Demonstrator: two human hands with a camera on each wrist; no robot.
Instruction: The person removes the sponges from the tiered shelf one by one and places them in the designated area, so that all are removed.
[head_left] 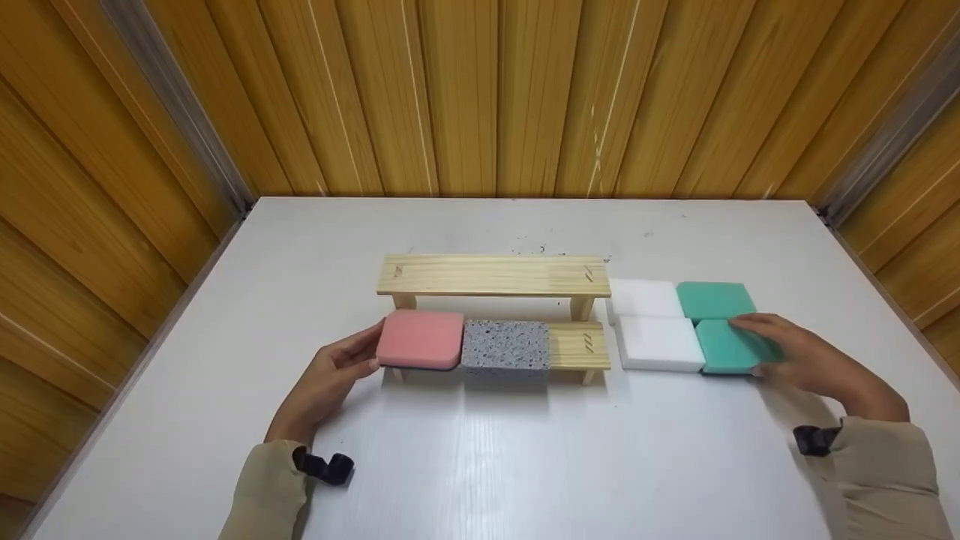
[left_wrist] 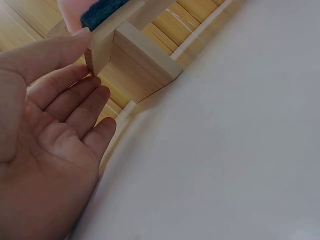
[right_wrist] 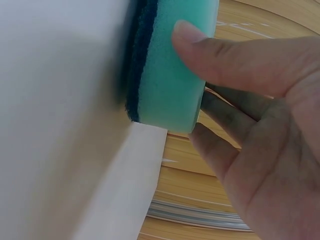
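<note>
On the left end of the front step of a two-step wooden rack (head_left: 493, 274) lies a pink sponge (head_left: 420, 339) with a dark scouring layer beneath. Beside it rests a grey speckled sponge block (head_left: 506, 346). My left hand (head_left: 330, 379) holds the rack's left end, thumb (left_wrist: 75, 42) at the board's front corner and fingers behind. At the right, my right hand (head_left: 802, 356) grips a green sponge (right_wrist: 172, 70) with a dark blue scouring side, thumb on its near side and fingers on the far one.
Two white sponges (head_left: 660, 343) lie on the white table (head_left: 480, 465) right of the rack. Another green sponge (head_left: 716, 300) lies behind the gripped one. A wood-patterned wall (head_left: 480, 97) stands along the table's back edge.
</note>
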